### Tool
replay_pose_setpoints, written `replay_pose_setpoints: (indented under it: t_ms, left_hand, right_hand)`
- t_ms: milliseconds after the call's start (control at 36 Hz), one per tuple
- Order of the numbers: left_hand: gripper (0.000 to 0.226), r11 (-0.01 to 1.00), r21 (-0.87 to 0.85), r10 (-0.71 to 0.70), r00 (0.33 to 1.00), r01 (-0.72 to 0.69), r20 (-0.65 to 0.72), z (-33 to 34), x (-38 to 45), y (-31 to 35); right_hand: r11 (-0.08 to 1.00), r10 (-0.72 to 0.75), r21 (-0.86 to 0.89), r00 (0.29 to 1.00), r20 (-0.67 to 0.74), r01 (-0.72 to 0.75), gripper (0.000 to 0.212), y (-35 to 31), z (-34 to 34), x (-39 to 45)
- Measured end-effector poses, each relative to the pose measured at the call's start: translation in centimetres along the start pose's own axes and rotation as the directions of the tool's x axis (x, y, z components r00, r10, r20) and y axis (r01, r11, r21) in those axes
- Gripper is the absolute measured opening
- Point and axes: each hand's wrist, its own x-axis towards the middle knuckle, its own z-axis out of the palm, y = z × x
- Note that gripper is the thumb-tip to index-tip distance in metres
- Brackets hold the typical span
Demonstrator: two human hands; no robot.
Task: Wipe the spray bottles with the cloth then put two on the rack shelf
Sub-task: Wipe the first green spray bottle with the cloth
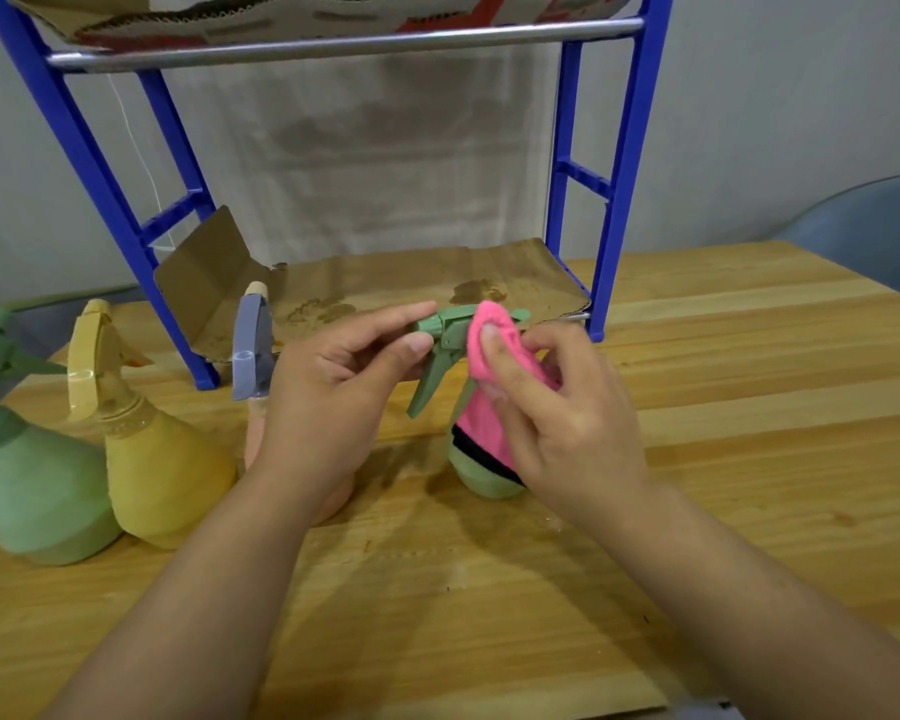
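A green spray bottle stands on the wooden table in front of the blue rack. My left hand pinches the nozzle end of its green spray head between thumb and forefinger. My right hand holds a pink cloth wrapped over the back of the spray head and draped down the bottle's neck. To the left stand a yellow spray bottle, another green spray bottle, and a peach bottle with a grey-blue head, partly hidden behind my left hand.
The rack's lower shelf is lined with stained brown cardboard and holds nothing. Its upper shelf has a metal rail and cardboard. A grey-blue chair sits at the right behind the table.
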Motion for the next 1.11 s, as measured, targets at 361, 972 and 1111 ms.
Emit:
replay_pose_setpoints:
  t_ms: [361, 972, 1111]
  left_hand:
    - [0.027, 0.997, 0.069, 0.023, 1.000, -0.023, -0.010, 0.5, 0.1, 0.0]
    - [0.027, 0.995, 0.094, -0.026, 0.999, 0.028, -0.024, 1.0, -0.3, -0.1]
    - [0.036, 0.994, -0.003, -0.109, 0.994, 0.109, -0.031, 1.3, -1.4, -1.2]
  right_hand:
    - [0.998, -0.054, -0.053, 0.974, -0.219, 0.044, 0.032, 1.6, 0.1, -0.5]
    - [0.999, -0.026, 0.035, 0.990, 0.139, 0.022, 0.037, 4.1, -0.5, -5.3]
    - [0.999, 0.034, -0.019, 0.991, 0.129, -0.032, 0.040, 4.9, -1.4, -5.3]
